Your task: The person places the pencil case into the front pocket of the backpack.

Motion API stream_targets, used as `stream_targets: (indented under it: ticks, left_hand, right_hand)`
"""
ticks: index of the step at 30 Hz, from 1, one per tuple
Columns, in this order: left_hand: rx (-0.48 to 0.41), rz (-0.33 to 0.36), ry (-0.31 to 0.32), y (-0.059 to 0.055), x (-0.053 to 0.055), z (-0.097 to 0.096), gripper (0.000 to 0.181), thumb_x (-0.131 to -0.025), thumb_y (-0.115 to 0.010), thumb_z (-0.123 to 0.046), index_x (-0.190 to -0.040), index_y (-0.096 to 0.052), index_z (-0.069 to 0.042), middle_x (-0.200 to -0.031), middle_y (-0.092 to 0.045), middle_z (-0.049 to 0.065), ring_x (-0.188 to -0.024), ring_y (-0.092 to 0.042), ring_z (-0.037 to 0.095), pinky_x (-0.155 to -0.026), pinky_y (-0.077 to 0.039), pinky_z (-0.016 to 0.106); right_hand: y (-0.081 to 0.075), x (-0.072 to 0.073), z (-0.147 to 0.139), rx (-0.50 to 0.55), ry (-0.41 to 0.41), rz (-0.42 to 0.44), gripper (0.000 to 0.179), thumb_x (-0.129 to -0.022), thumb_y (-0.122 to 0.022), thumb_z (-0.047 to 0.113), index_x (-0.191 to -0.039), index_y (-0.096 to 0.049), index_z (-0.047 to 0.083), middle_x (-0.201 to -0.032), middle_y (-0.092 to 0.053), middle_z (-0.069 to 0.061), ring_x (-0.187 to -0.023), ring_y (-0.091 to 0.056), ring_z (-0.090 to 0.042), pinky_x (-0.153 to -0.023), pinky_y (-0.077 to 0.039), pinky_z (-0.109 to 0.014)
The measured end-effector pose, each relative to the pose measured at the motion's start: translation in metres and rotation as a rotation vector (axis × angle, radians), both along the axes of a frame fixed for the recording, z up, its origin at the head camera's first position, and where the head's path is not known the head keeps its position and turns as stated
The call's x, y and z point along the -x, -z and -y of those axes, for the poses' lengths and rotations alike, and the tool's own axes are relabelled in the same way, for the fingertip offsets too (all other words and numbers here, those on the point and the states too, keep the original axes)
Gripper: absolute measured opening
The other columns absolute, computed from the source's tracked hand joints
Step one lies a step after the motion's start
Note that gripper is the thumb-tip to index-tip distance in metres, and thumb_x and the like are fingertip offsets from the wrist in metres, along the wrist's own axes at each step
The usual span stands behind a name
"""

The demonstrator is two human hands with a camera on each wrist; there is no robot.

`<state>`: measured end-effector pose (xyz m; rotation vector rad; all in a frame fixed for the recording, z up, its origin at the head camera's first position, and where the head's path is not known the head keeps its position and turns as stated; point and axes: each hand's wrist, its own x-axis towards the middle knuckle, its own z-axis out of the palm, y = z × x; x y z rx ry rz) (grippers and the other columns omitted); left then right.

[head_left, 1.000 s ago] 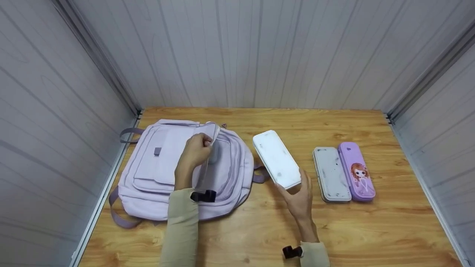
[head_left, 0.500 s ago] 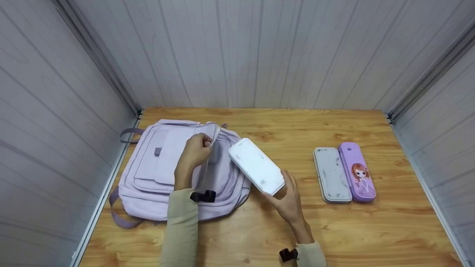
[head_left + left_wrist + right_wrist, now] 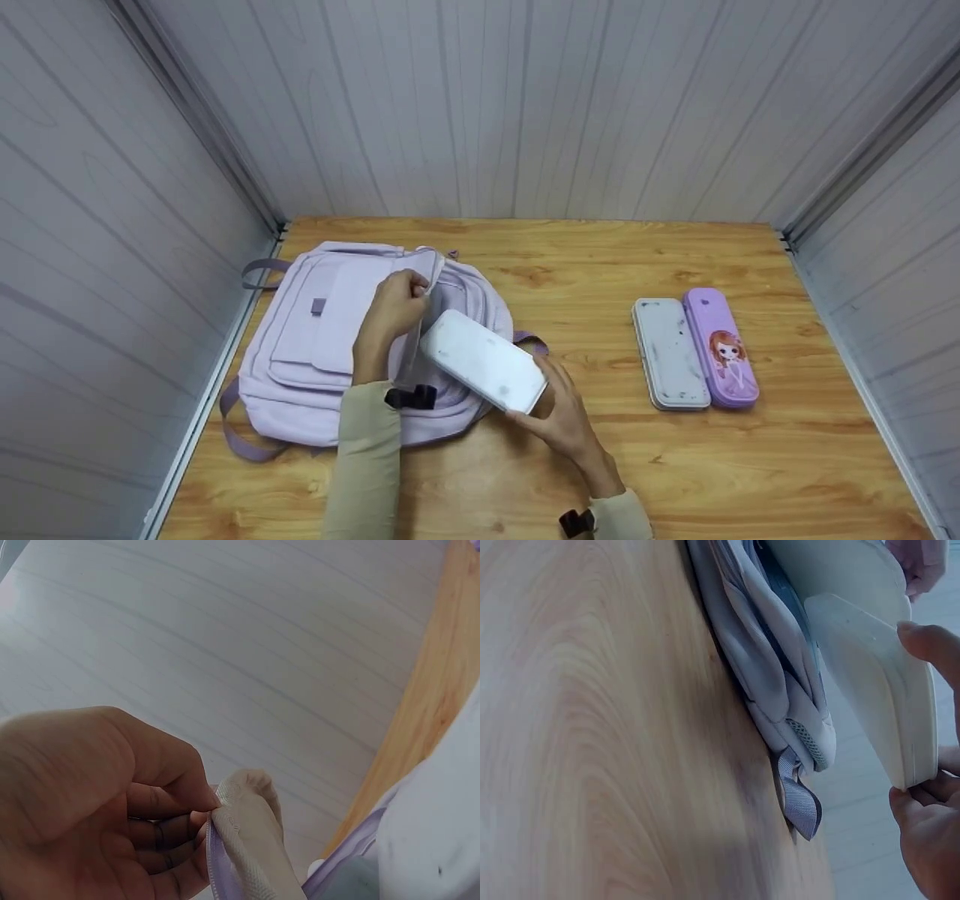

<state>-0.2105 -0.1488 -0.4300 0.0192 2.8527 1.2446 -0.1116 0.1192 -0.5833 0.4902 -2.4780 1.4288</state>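
Wood-grain counter (image 3: 795, 465): lilac backpack (image 3: 322, 337) open, white pencil case (image 3: 484, 361) at its mouth

Backpack at left. White case slants, far end over the bag's opening; can't tell if inside. Right hand (image 3: 561, 420) grips its near end. Left hand (image 3: 397, 306) pinches the bag's flap edge (image 3: 251, 840). Well right: grey pencil case (image 3: 670, 352), narrower purple pencil case (image 3: 716, 315) just beside.

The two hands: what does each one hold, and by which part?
The left hand pinches the backpack by the edge of its opening; the right hand grips the white case by its near end.
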Motion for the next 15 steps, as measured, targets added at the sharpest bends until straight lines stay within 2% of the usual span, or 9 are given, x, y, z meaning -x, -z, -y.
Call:
stream_targets:
  ticks: [9, 15]
  left_hand:
    - [-0.009, 0.015, 0.027, -0.001, -0.003, 0.0, 0.028, -0.086, -0.049, -0.004, -0.109, -0.061, 0.005, -0.093, -0.058, 0.01, -0.085, -0.053, 0.022, -0.08, -0.046, 0.036]
    - [0.005, 0.01, 0.031, -0.001, -0.002, 0.0, 0.029, -0.085, -0.049, -0.003, -0.109, -0.062, 0.006, -0.093, -0.059, 0.011, -0.085, -0.053, 0.023, -0.081, -0.046, 0.038]
  right_hand:
    - [0.005, -0.002, 0.01, -0.049, -0.105, 0.007, 0.091, -0.069, -0.082, 0.042, -0.14, -0.042, 0.0, -0.142, -0.044, -0.02, -0.134, -0.039, -0.034, -0.107, -0.033, -0.054]
    - [0.009, 0.005, 0.015, -0.087, -0.151, -0.015, 0.093, -0.07, -0.081, 0.043, -0.141, -0.04, 0.0, -0.142, -0.043, -0.021, -0.132, -0.04, -0.034, -0.107, -0.034, -0.051]
